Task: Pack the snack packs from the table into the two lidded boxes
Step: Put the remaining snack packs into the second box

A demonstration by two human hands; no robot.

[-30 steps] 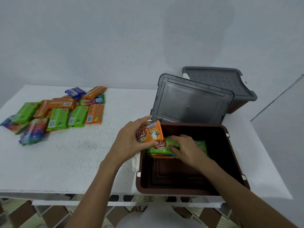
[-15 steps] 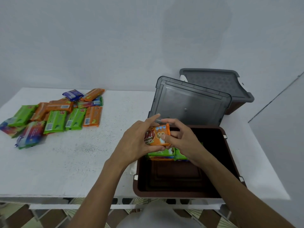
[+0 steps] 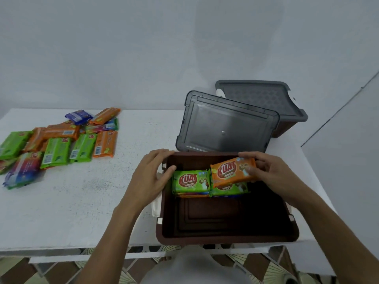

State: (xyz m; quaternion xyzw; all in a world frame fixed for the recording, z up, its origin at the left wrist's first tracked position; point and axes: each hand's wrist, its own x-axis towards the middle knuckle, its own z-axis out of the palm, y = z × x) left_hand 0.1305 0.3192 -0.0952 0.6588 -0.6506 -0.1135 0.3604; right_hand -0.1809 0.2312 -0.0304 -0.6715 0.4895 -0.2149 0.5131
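Observation:
An open brown box stands at the table's front edge. Inside, against its far wall, lie green snack packs stacked on orange ones. My right hand grips an orange snack pack just above the right-hand stack. My left hand rests with relaxed fingers over the box's left rim, holding nothing. A heap of green, orange and blue snack packs lies at the table's left. The second brown box, lid on, stands behind.
A grey lid leans between the two boxes. The white table ends close to the open box in front and on the right. A white latch sticks out from the open box's left side.
The orange pack passed from my left hand to my right and moved right and down over the right-hand stack. My left hand let go and dropped to the box's left rim.

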